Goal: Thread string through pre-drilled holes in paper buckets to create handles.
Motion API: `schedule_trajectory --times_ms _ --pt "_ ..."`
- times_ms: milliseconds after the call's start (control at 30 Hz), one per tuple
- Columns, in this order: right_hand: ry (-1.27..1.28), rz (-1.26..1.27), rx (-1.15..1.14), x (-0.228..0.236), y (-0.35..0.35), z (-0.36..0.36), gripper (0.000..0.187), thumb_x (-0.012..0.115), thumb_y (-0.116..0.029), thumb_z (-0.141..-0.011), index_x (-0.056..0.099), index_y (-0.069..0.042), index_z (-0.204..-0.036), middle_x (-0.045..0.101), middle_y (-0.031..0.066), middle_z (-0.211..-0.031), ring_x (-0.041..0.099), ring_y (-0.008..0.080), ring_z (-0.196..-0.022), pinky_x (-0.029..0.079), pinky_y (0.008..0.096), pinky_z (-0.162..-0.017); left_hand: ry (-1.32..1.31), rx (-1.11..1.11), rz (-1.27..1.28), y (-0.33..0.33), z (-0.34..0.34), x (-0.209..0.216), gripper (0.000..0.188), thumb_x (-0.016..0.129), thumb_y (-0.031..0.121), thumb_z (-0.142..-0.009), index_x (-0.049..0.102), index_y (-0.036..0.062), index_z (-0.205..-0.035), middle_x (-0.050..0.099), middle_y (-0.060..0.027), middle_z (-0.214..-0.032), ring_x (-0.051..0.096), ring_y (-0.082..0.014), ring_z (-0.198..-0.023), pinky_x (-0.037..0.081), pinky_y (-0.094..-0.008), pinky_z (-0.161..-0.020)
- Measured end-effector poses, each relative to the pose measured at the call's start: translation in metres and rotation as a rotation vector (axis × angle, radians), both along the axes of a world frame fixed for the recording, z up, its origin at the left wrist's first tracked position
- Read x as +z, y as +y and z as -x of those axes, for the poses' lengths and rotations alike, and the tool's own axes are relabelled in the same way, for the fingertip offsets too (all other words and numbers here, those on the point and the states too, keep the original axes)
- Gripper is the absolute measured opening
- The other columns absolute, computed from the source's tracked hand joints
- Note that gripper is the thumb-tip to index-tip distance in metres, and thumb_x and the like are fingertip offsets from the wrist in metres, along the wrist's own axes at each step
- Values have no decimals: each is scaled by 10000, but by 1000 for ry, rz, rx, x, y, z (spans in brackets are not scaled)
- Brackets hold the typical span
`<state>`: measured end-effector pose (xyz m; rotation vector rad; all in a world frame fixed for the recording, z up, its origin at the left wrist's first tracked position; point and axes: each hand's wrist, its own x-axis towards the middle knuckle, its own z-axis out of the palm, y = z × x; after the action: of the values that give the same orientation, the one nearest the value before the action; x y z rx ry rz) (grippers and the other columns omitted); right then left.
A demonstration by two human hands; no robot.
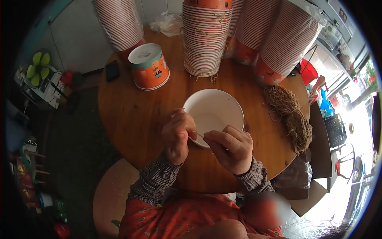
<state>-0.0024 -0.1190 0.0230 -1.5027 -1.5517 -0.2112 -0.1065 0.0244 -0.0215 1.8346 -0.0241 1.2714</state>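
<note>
A white paper tub (pixel 213 113) stands on the wooden table in front of me, its open mouth facing up. My left hand (pixel 178 135) is closed at the tub's near left rim, the thumb against the edge. From there a short length of tan string (pixel 199 135) runs taut to my right hand (pixel 230 146), which pinches its end over the near rim. My fingers cover the rest of that string and part of the rim. To the right lies a loose bundle of tan strings (pixel 289 115).
A tall stack of paper tubs (pixel 207 40), with strings hanging about it, stands behind. An orange tub (pixel 151 71) sits upside down at the left near a black phone (pixel 112 71). More wrapped stacks (pixel 288 40) line the back of the round table (pixel 135 131).
</note>
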Motion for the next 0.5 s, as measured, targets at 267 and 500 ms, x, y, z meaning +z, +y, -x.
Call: schedule_trajectory --times_ms 267,500 --pt "30 -15 9 -2 -10 -10 208 705 -18 -719 667 -82 -913 521 38 -659 566 219 -586 450 352 -497 155 104 -148 -14 1 24 327 437 137 -958 452 90 -635 453 6 -596 478 -134 -625 352 -365 -938" --pt "146 -43 8 1 -21 -34 166 744 23 -744 675 -42 -880 579 37 -666 588 119 -539 440 248 -478 199 114 -265 -23 -13 37 108 603 41 -861 568 62 -761 551 -24 -685 556 -190 -704 360 -365 -914"
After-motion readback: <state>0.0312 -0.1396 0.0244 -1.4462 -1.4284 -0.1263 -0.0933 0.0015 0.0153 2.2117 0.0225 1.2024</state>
